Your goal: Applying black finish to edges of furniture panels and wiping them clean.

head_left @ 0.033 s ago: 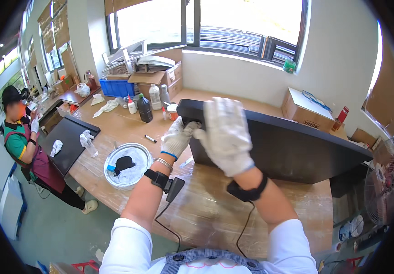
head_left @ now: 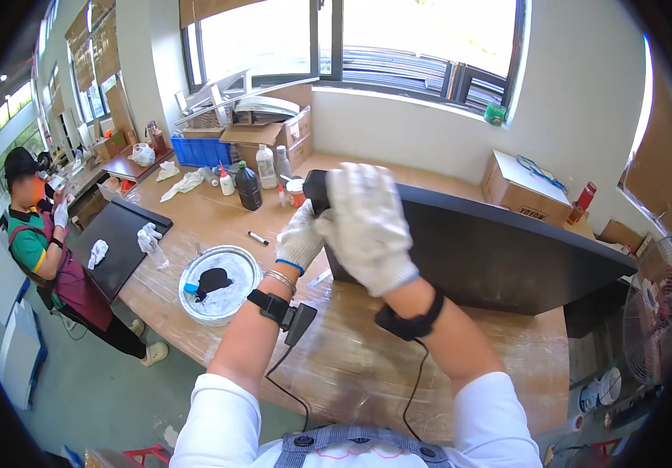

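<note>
A large black flat panel (head_left: pixel 492 249) stands tilted on its long edge on the film-covered wooden table (head_left: pixel 351 366). Both my hands wear white knit gloves and meet at the panel's upper left corner. My left hand (head_left: pixel 302 234) grips the panel's left edge just below that corner. My right hand (head_left: pixel 367 226) lies over the corner with its back toward me, slightly blurred. Its palm is hidden, so its grip does not show. Black bands with cables sit on both wrists.
A round metal basin (head_left: pixel 219 285) with a black lump stands left of my arms. Behind it are a black marker (head_left: pixel 258 238) and bottles (head_left: pixel 249 187). A second black panel (head_left: pixel 118 242) with white cloths lies far left, beside another person (head_left: pixel 36 234). A cardboard box (head_left: pixel 523 187) sits behind.
</note>
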A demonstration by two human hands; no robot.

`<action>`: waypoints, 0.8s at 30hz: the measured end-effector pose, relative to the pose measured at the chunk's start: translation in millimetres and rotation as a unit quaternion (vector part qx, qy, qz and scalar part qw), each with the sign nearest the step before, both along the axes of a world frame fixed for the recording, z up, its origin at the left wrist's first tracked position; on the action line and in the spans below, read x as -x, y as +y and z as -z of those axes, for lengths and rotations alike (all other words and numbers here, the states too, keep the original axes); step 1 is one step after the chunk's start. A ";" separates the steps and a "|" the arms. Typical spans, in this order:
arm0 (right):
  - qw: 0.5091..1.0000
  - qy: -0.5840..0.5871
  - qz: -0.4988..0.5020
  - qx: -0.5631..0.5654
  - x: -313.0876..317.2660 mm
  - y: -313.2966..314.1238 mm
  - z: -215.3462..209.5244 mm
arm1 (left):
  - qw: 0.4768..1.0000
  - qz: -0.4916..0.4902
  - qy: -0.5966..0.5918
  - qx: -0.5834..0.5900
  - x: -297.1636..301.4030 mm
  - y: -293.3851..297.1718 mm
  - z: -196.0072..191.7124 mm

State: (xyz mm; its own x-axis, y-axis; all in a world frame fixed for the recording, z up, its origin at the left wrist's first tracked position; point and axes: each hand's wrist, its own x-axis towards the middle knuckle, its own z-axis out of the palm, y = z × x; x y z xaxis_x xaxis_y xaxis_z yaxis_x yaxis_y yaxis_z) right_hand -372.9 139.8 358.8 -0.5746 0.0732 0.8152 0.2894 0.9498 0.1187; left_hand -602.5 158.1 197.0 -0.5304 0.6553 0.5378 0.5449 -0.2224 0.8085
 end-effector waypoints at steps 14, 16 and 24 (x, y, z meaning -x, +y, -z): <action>0.987 0.072 0.117 -0.082 -120.8 88.8 20.9 | 0.998 0.049 -0.027 -0.017 -61.0 9.4 -53.3; 0.979 0.060 0.179 -0.073 -183.4 103.2 18.3 | 0.998 0.054 -0.018 0.011 -60.6 20.3 -49.9; 0.930 0.111 0.326 -0.128 -392.0 183.4 20.8 | 0.992 -0.078 -0.045 0.083 -69.9 16.7 -65.8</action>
State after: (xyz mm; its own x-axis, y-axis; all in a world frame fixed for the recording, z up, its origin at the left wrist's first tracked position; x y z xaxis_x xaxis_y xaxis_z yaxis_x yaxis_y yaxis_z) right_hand 19.1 323.2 338.0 -0.2919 0.1340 0.9470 0.8379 0.5132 0.1857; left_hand -532.6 174.8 262.8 -0.6735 0.6363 0.3761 0.4869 -0.0009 0.8735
